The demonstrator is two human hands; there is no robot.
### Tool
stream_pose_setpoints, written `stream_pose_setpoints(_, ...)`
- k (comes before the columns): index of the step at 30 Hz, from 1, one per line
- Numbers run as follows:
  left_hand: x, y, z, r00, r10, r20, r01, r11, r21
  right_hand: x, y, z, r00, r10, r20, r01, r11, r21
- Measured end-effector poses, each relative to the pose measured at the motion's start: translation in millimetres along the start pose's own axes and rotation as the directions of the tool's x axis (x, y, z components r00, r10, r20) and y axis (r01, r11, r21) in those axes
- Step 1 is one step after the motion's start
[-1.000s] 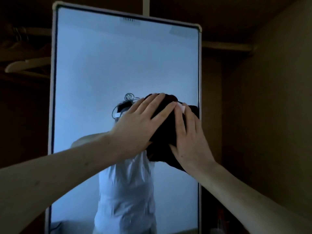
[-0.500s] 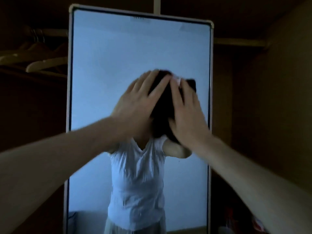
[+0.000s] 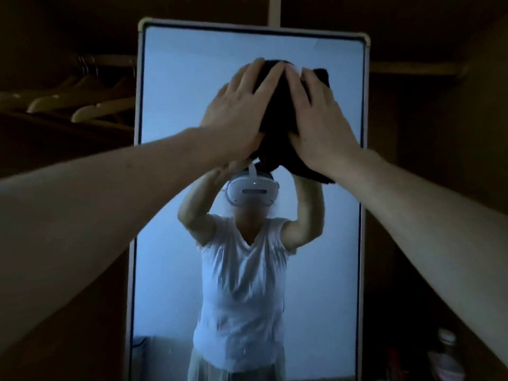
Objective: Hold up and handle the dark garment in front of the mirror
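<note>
Dim closet walls and a row of pale hangers [image 3: 82,105] frame a tall white-edged mirror [image 3: 141,78], and against its glass both hands now press a dark cloth [image 3: 277,111] well above where it sat a second ago, up near the top edge. Left hand [image 3: 236,111] and right hand [image 3: 319,119] lie side by side with fingers straight and flat on the cloth, gripping nothing. That upward shift suggests a wiping stroke nearing the top, with the lower glass probably left to cover.
</note>
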State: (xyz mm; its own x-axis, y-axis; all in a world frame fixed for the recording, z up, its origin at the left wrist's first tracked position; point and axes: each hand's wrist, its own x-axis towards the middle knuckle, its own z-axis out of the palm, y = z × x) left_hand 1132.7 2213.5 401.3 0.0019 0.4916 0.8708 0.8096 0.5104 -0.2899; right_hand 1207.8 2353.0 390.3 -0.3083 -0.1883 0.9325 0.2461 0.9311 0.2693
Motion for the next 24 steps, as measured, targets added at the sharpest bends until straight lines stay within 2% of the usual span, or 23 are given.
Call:
stream_pose_setpoints(3,-56,10,25,0.997,0.069,-0.041,-0.069,0.998,0.010,-58,-18,22,1.000,0.000,-0.019,-0.001,1.000,-0.016)
stream_pose_setpoints(5,-102,17,46,0.991,0.108,-0.078,-0.106,0.994,0.038,-107,-28,35,0.998,-0.058,0.034,0.059,0.997,-0.041)
stream_pose_setpoints(8,-146,27,63,0.989,0.144,-0.021,-0.141,0.985,0.095,-148,-37,42,0.987,-0.113,0.116,0.119,0.992,-0.046)
stream_pose_setpoints(11,-120,16,53,0.991,0.133,-0.015,-0.130,0.983,0.128,-120,-25,37,0.983,-0.123,0.134,0.135,0.987,-0.091)
stream_pose_setpoints(14,-64,6,25,0.999,0.037,0.016,-0.038,0.996,0.079,-57,-10,17,0.993,-0.090,0.078,0.097,0.990,-0.098)
stream_pose_setpoints(17,-31,6,4,0.998,-0.045,0.035,0.044,0.999,0.018,-19,-10,2,0.995,-0.050,0.084,0.055,0.997,-0.056)
stream_pose_setpoints(21,-75,15,28,1.000,0.001,0.003,-0.001,0.998,0.069,-70,-30,24,1.000,0.000,0.017,0.001,0.999,-0.036)
stream_pose_setpoints(24,-142,29,58,0.995,0.094,-0.043,-0.089,0.990,0.109,-146,-45,43,0.995,-0.060,0.076,0.061,0.998,-0.015)
